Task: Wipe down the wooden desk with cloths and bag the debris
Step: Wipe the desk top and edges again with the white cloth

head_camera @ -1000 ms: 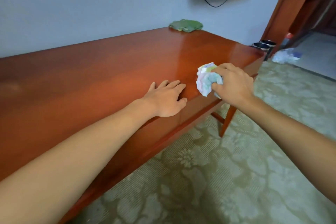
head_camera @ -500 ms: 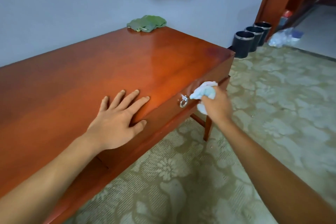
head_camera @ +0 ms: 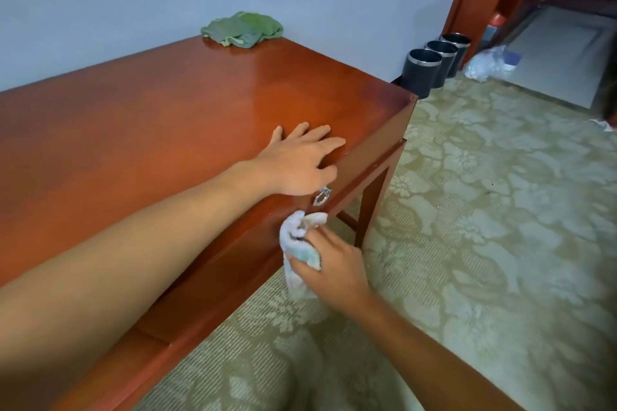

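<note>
Against the desk's front panel, your right hand (head_camera: 334,264) grips a bunched pale cloth (head_camera: 300,243), pressing it to the wood just below the metal ring pull (head_camera: 322,195). Your left hand (head_camera: 300,160) lies flat and relaxed on the wooden desk (head_camera: 167,117), fingers spread near the front edge, above the pull. At the far back corner sits a crumpled green cloth (head_camera: 242,29). Beyond the desk's end, three black bins (head_camera: 422,72) stand on the patterned carpet (head_camera: 484,210).

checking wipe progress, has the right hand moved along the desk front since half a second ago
Yes. The right hand with its cloth went from right of the ring pull to below and left of it.
</note>
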